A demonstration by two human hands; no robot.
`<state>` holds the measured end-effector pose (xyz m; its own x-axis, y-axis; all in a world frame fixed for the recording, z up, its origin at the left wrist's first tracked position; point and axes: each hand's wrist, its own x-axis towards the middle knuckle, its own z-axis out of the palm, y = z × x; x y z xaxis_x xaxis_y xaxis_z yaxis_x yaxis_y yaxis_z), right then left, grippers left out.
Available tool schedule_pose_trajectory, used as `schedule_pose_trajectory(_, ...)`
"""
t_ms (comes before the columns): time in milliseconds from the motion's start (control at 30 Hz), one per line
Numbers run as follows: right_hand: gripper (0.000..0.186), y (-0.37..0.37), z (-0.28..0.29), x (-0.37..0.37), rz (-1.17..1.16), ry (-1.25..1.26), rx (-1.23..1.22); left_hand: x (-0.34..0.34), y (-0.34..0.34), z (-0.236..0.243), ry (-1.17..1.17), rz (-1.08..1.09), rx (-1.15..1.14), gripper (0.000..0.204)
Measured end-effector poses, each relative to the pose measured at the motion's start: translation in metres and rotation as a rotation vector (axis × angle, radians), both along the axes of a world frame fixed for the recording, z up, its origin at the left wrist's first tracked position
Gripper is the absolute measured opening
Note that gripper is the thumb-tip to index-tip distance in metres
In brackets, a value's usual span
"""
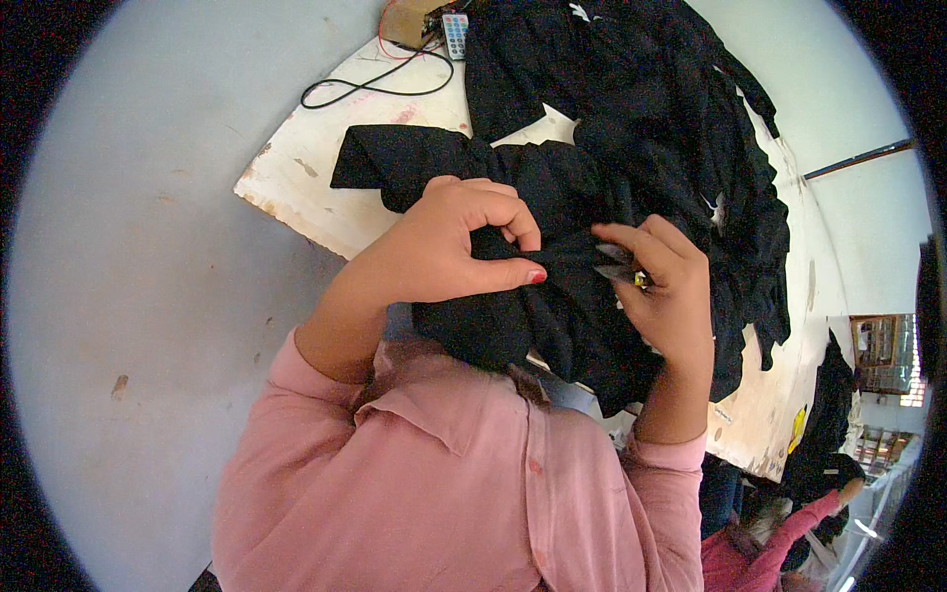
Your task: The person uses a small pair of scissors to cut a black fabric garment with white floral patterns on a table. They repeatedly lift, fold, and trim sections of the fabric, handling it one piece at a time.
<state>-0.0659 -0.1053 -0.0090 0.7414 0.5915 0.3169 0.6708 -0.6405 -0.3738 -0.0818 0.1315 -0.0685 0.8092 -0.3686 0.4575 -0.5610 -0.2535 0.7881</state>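
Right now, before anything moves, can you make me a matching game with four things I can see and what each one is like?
Things:
1. Remote
2. Cord
3. Shirt
4. Right hand

What it is like:
A. Pink, with a collar
B. Holding the snips by the black cloth
C. Black and bent in a loop on the table
D. Dotted with coloured buttons

Right pairs: 1-D, 2-C, 3-A, 4-B.
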Motion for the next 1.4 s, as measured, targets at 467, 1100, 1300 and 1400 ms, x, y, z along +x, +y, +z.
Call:
schedule_pose_trajectory(467, 0.025, -0.003, -0.006, 0.021, 0.257, 0.086, 0.287, -0.003, -0.002, 0.004, 0.201, -0.103, -0.092, 0.02)
schedule_pose_trajectory(1100, 0.067, -0.129, 0.014, 0.053, -0.491, -0.143, -0.197, 0.019, 0.016, 0.024, 0.436, -0.282, -0.129, 0.027)
schedule_pose_trajectory(1300, 0.081, -0.057, 0.031, -0.006, -0.135, 0.004, 0.125, 0.015, 0.013, 0.025, 0.594, -0.345, -0.324, 0.034)
schedule_pose_trajectory(1400, 0.081, -0.028, 0.027, -0.026, 0.003, 0.092, 0.137, 0.015, 0.011, 0.028, 0.633, -0.354, -0.371, 0.033)
